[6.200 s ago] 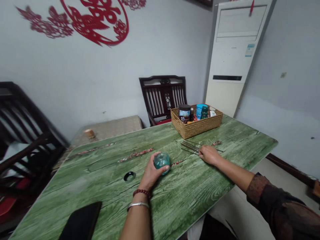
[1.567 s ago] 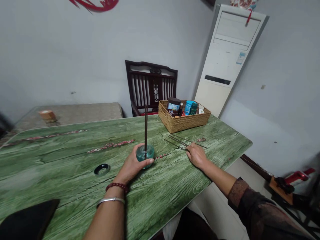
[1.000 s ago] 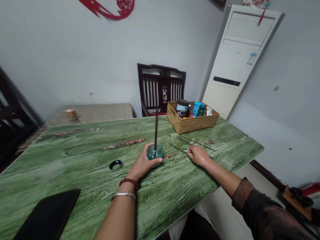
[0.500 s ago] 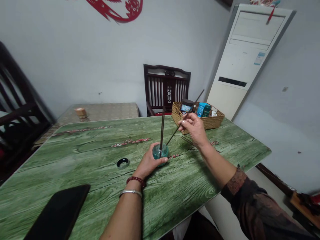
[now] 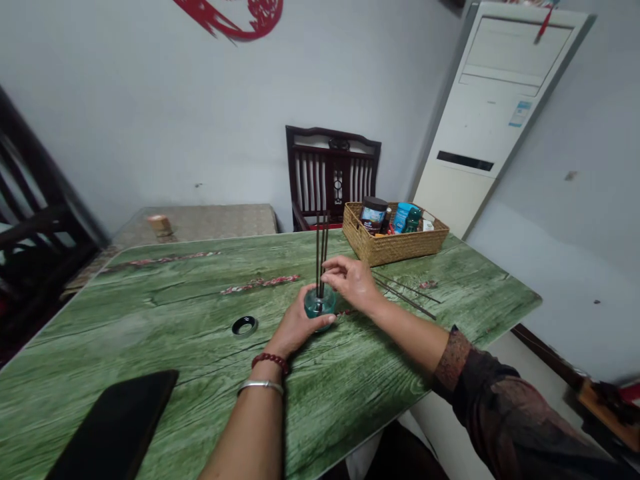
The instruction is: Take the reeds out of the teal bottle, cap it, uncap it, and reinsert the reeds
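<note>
Head camera looks down first on my left hand (image 5: 299, 328), its fingers curved around a round teal glass jar (image 5: 320, 305) that sits on the green wood-grain tabletop (image 5: 150, 347). A red bead bracelet (image 5: 270, 361) and a silver bangle (image 5: 260, 386) circle that wrist. My right hand (image 5: 353, 283) is just right of the jar, its fingers loosely curled beside the thin dark sticks (image 5: 320, 250) standing upright in the jar; I cannot tell whether it touches or pinches them. Down left of my left hand lies a flat black rectangular slab (image 5: 115, 427), and just left of the jar, a black ring (image 5: 245, 326). Loose dark sticks (image 5: 405, 295) lie right of my right hand. Beyond my hands stands a woven wicker basket (image 5: 395, 248) of jars and bottles, then a dark wooden slatted chair (image 5: 333, 167) and a white floor-standing air conditioner (image 5: 500, 87).
</note>
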Available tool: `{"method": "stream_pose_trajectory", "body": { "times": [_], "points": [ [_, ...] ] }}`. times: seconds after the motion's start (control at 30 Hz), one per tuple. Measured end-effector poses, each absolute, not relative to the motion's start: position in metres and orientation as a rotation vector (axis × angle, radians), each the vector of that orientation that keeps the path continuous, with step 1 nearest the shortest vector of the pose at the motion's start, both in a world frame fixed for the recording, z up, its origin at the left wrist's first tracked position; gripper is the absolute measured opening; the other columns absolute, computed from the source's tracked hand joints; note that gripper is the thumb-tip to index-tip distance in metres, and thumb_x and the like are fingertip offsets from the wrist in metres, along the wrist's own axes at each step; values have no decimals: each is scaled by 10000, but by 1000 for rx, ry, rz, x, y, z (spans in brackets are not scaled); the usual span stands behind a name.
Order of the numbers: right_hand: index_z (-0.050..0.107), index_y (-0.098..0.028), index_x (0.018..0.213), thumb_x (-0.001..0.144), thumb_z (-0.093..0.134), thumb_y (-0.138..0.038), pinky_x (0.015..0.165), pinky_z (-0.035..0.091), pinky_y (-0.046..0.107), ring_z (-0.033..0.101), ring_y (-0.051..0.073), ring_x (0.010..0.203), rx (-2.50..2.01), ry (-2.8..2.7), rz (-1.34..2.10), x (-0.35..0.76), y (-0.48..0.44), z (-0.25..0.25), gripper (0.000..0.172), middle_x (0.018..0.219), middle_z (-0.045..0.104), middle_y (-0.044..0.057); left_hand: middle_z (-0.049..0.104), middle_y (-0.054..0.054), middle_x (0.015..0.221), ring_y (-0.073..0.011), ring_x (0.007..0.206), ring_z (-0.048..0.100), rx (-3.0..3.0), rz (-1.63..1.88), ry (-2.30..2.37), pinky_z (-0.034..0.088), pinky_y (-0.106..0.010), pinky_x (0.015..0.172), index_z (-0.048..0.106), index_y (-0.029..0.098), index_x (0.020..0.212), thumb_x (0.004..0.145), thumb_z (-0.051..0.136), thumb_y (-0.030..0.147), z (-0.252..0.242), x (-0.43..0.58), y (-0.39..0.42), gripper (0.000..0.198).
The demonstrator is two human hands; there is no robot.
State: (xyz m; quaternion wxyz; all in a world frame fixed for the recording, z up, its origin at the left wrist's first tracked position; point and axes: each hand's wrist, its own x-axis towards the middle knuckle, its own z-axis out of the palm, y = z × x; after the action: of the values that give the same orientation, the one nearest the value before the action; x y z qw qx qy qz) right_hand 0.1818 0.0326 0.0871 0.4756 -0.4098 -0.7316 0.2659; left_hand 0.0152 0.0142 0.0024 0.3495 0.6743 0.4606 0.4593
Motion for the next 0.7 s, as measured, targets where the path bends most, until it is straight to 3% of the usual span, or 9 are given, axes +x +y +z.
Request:
{"method": "stream_pose_trajectory", "body": {
  "times": [0.17,0.27,0.33,0.5,0.7],
  "points": [
    [720,-201,878,869,581,-325,768,502,284,659,171,773,-1168,-1777,291,267,25,88,187,835,729,23,677,-98,1127,-322,1054,648,1704,1154,1267,488,-516,978,515,220,1206,551,841,485,4,15,15,778],
    [723,-192,848,879,531,-255,790,484,294,647,185,783,-1407,-1757,112,320,18,62,204,834,721,41,680,-94,1130,-333,1068,649,1701,1149,1284,482,-532,994,519,232,1191,532,848,491,6,15,16,781],
    [737,-183,940,892,512,-213,833,471,302,643,199,863,-1550,-1804,32,338,11,38,232,911,714,69,679,-99,1135,-330,1065,652,1711,1142,1287,485,-529,993,513,225,1205,544,841,498,5,15,16,786],
    [702,-211,1192,920,507,-192,866,437,325,590,235,964,-1861,-1978,-168,336,-2,-2,334,1018,647,114,662,-123,1163,-315,1064,656,1743,1119,1294,490,-510,989,482,201,1251,585,827,529,-1,13,20,818],
    [725,-200,1094,964,445,-186,872,402,349,545,252,994,-1928,-2094,-275,333,-1,-8,309,993,618,125,671,-121,1146,-311,1037,669,1749,1135,1290,501,-503,971,509,198,1229,572,837,544,-4,11,22,811]
  ]
}}
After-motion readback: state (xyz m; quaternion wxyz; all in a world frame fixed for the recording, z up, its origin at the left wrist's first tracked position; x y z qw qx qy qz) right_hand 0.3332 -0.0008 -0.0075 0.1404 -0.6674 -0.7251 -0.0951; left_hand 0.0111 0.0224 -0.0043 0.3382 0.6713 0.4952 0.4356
